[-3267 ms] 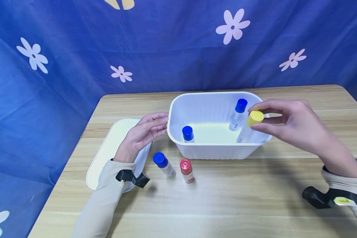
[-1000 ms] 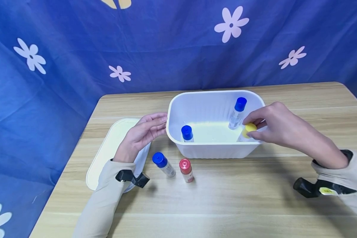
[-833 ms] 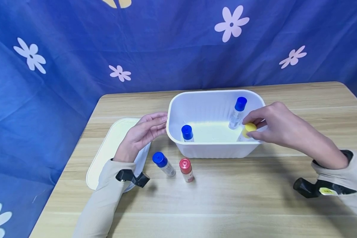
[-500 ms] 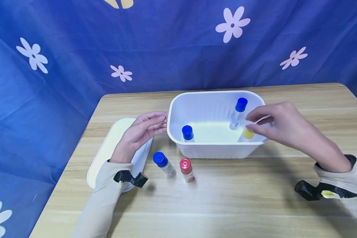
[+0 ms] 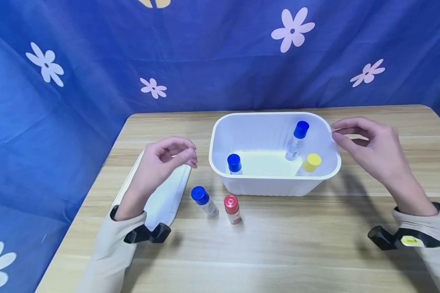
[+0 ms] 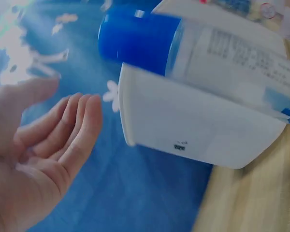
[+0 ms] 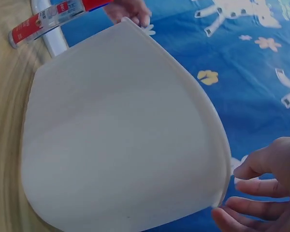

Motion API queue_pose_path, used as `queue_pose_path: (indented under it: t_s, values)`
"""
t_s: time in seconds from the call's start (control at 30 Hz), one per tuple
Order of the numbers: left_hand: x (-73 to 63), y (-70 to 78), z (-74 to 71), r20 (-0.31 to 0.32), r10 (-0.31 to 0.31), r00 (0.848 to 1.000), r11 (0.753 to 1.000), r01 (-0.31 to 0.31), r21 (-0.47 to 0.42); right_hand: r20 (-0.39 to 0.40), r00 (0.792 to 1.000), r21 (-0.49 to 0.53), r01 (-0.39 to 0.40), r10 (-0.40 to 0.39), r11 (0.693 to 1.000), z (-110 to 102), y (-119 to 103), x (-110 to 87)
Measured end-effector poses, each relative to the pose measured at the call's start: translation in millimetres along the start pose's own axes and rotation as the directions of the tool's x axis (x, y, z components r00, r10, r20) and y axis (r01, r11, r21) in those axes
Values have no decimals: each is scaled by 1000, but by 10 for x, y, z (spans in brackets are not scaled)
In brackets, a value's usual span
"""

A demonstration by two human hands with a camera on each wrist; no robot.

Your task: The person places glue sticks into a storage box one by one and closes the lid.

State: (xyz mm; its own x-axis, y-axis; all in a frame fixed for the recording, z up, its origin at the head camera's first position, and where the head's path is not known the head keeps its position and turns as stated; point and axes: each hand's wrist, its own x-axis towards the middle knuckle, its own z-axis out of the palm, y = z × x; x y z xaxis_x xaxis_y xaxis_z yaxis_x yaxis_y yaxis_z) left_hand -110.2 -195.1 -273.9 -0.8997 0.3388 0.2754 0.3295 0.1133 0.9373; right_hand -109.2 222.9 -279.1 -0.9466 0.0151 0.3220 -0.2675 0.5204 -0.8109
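Observation:
A white plastic bin (image 5: pixel 267 185) stands on the table. Inside it are a blue-capped clear bottle (image 5: pixel 234 163) at front left, another blue-capped bottle (image 5: pixel 297 140) at back right, and a yellow-capped bottle (image 5: pixel 309 164) leaning at front right. In front of the bin stand a blue-capped bottle (image 5: pixel 204 200) and a red-capped bottle (image 5: pixel 232 209). My left hand (image 5: pixel 159 169) hovers left of the bin, fingers loosely bent, holding nothing. My right hand (image 5: pixel 372 146) is at the bin's right rim with relaxed fingers; the right wrist view shows its fingertips (image 7: pixel 239 171) beside the rim, contact unclear.
A white lid (image 5: pixel 168 199) lies on the table at left, partly under the left forearm. Behind the wooden table (image 5: pixel 278 252) hangs a blue cloth (image 5: pixel 212 53) with flowers. The bottle in front fills much of the left wrist view.
The right hand lowered the yellow-capped bottle into the bin, let go of it and moved right to the rim. The left hand has drawn away leftward from the bin's left side.

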Motion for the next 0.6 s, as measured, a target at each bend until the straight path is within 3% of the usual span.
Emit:
queue_pose_path:
  t_s: [0.1,0.2,0.27,0.33,0.4,0.5,0.57,0.6]
  values:
    - [-60,92,86,129,135,982,976,-155,156,38,995,37,-90,89,995,3,61,-3]
    - [-94,155,167,266,237,934,902,-313,298,75,984,72,-168,163,983,6,114,-2]
    - [-108,187,211,337,277,900,856,-390,338,98,975,133,-213,201,968,7,152,6]
    - [-121,211,252,389,298,872,829,-438,347,130,963,240,-262,236,935,6,196,19]
    - [-131,227,290,431,306,849,821,-464,331,188,950,406,-306,249,861,3,255,35]
    - [-135,243,351,469,294,833,817,-474,329,326,924,654,-374,202,658,-18,356,56]
    - [-131,250,389,488,280,827,811,-476,341,423,894,743,-434,145,509,-38,423,63]
    - [-128,252,405,497,269,825,808,-474,349,463,879,762,-461,115,455,-47,453,67]
